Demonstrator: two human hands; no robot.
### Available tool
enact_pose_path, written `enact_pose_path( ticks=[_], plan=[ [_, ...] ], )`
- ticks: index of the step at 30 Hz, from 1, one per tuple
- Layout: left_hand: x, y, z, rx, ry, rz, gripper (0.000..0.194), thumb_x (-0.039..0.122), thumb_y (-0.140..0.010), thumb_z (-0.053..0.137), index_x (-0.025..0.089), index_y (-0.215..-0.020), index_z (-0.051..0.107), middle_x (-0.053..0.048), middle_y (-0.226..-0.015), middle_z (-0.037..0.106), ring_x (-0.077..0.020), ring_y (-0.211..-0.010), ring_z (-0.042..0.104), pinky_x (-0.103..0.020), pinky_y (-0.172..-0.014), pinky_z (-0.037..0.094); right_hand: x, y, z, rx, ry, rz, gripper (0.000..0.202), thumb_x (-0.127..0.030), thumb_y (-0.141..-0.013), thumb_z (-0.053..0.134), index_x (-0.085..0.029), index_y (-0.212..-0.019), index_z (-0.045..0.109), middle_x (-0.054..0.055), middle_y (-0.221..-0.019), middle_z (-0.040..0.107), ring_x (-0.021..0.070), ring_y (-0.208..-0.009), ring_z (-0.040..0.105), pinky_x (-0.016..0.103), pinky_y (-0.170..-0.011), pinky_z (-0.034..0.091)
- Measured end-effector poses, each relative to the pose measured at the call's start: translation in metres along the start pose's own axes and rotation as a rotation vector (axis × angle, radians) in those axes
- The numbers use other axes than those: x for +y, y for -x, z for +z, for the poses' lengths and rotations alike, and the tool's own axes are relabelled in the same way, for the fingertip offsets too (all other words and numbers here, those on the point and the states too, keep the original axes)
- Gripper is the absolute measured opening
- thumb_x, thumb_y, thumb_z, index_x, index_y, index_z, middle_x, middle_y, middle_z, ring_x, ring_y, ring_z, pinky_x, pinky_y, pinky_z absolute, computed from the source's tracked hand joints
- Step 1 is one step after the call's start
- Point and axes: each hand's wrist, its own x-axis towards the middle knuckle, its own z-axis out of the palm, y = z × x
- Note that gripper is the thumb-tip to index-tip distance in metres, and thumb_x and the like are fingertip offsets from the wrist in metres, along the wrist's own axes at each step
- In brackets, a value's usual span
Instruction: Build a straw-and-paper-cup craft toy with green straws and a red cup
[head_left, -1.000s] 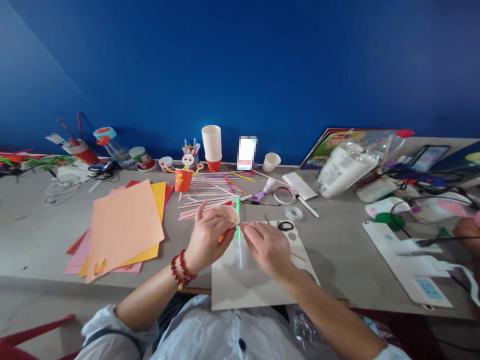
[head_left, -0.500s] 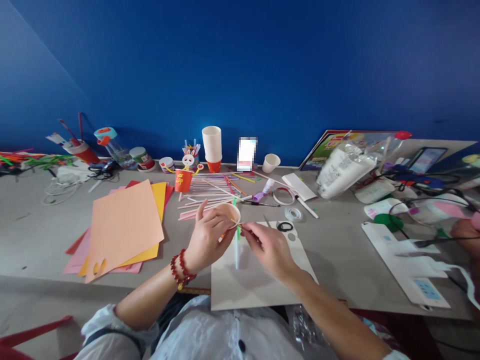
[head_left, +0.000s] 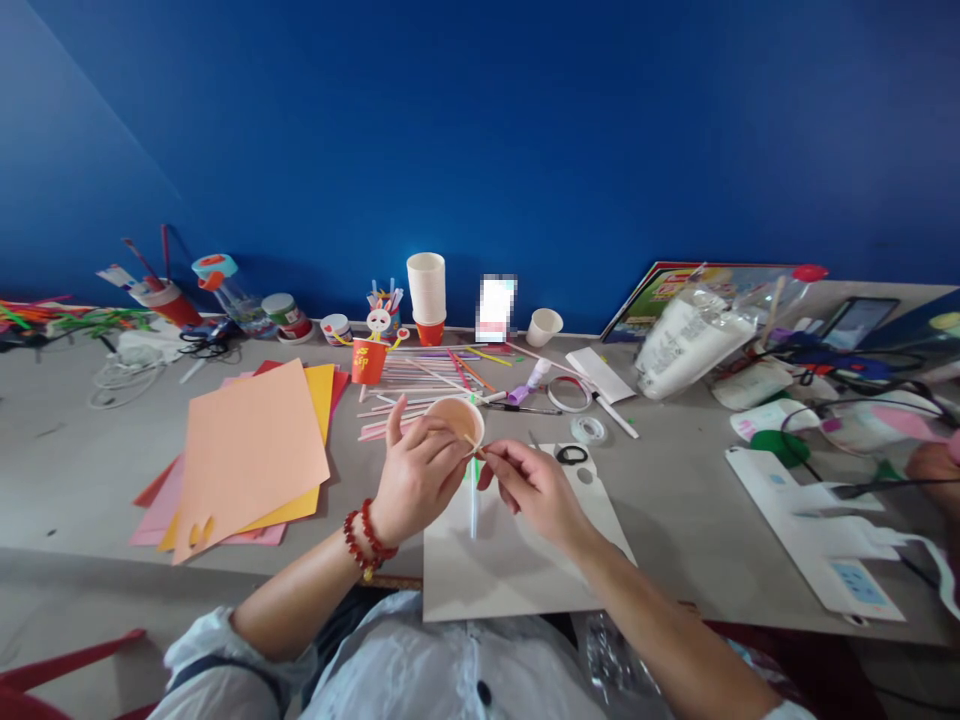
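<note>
My left hand (head_left: 421,458) is closed around a paper cup (head_left: 463,414), whose open mouth tilts toward me and shows a tan inside. At the cup's near rim, my right hand (head_left: 538,492) pinches something thin and pale, perhaps a strip or straw end; the fingers partly cover it. Just below the cup a pale blue straw (head_left: 473,515) points toward me, with bits of green beside it. Both hands are above a white sheet of card (head_left: 517,575) that has round holes in its far right corner.
Coloured paper sheets (head_left: 247,450) are stacked at the left. Several loose straws (head_left: 420,372) lie behind the cup, near a red rabbit cup (head_left: 369,362) and stacked white cups (head_left: 426,288). Clear tape (head_left: 588,430) and a power strip (head_left: 810,535) are at the right; another person's hand (head_left: 930,470) shows there.
The cup has tipped slightly, so more of its inside shows. My right fingers have shifted a little at the rim, with the other fingers slightly more apart.
</note>
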Motion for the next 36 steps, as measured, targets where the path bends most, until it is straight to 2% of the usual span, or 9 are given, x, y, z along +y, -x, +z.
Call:
enact_pose_path(
  ticks=[8,16,19,21,24,26,28,32,36],
  plan=[
    [-0.002,-0.002,0.0,-0.042,0.143,-0.04,0.01,0.017,-0.09,0.059,0.024,-0.083,0.063,0.003,-0.08,0.073,-0.0171,-0.089,0.066,-0.053,-0.117,0.024,0.004,0.005,0.006,0.231,0.597,-0.364,0.023,-0.022,-0.103,0.042,-0.017,-0.103,0.064,0.007,-0.082,0.075,0.0184,-0.071,0.069,0.027,-0.064,0.044],
    [-0.009,-0.004,-0.005,-0.021,0.139,0.017,0.007,0.026,-0.087,0.065,0.025,-0.095,0.065,0.0,-0.09,0.073,-0.0208,-0.096,0.065,-0.056,-0.117,0.025,0.009,0.0,0.003,0.301,0.662,-0.397,0.019,-0.022,-0.102,0.047,-0.018,-0.105,0.064,0.004,-0.083,0.075,0.0173,-0.071,0.069,0.027,-0.064,0.043],
    [-0.033,-0.009,-0.007,0.086,0.166,-0.031,0.017,0.027,-0.093,0.055,0.023,-0.107,0.064,-0.007,-0.111,0.069,-0.0225,-0.108,0.062,-0.049,-0.108,0.04,0.014,-0.003,0.001,0.373,0.692,-0.385,0.017,-0.021,-0.101,0.048,-0.018,-0.104,0.065,0.004,-0.082,0.075,0.017,-0.067,0.068,0.028,-0.063,0.041],
    [-0.06,-0.016,-0.004,0.16,0.099,-0.174,0.022,0.023,-0.097,0.046,0.022,-0.111,0.063,-0.009,-0.123,0.065,-0.0231,-0.117,0.059,-0.045,-0.103,0.045,0.016,-0.004,0.0,0.402,0.715,-0.384,0.016,-0.02,-0.1,0.049,-0.018,-0.101,0.065,0.003,-0.08,0.075,0.0166,-0.064,0.066,0.028,-0.061,0.039],
    [-0.101,-0.03,0.006,0.056,-0.036,-0.224,0.023,0.026,-0.096,0.046,0.02,-0.111,0.063,-0.013,-0.129,0.064,-0.0283,-0.123,0.056,-0.049,-0.103,0.045,0.016,-0.003,0.001,0.385,0.714,-0.379,0.016,-0.02,-0.1,0.049,-0.018,-0.1,0.065,0.003,-0.079,0.075,0.016,-0.062,0.065,0.028,-0.061,0.038],
    [-0.113,-0.036,0.011,0.011,-0.021,-0.225,0.022,0.027,-0.094,0.049,0.018,-0.106,0.065,-0.014,-0.124,0.066,-0.0296,-0.118,0.059,-0.05,-0.101,0.047,0.016,-0.002,0.002,0.356,0.712,-0.361,0.016,-0.02,-0.1,0.048,-0.018,-0.1,0.064,0.003,-0.08,0.075,0.0163,-0.064,0.065,0.028,-0.061,0.038],
    [-0.106,-0.034,0.012,0.005,0.002,-0.216,0.023,0.027,-0.096,0.047,0.018,-0.108,0.064,-0.013,-0.121,0.068,-0.0268,-0.114,0.062,-0.046,-0.098,0.05,0.016,-0.001,0.002,0.344,0.718,-0.334,0.017,-0.02,-0.1,0.048,-0.019,-0.101,0.064,0.004,-0.08,0.075,0.0168,-0.065,0.066,0.028,-0.061,0.038],
    [-0.051,-0.012,0.004,0.147,0.136,-0.143,0.024,0.022,-0.097,0.045,0.021,-0.117,0.058,-0.011,-0.124,0.065,-0.0234,-0.119,0.059,-0.045,-0.103,0.046,0.018,0.0,0.001,0.348,0.72,-0.296,0.017,-0.021,-0.099,0.048,-0.019,-0.101,0.065,0.004,-0.079,0.075,0.0176,-0.065,0.067,0.028,-0.061,0.039],
    [-0.008,0.003,0.003,-0.007,0.068,0.015,0.025,0.025,-0.086,0.066,0.024,-0.11,0.058,-0.005,-0.106,0.072,-0.0233,-0.106,0.064,-0.055,-0.114,0.03,0.011,0.001,0.003,0.269,0.672,-0.298,0.02,-0.022,-0.101,0.046,-0.018,-0.105,0.066,0.006,-0.082,0.075,0.0182,-0.071,0.069,0.027,-0.065,0.042]
  ],
)
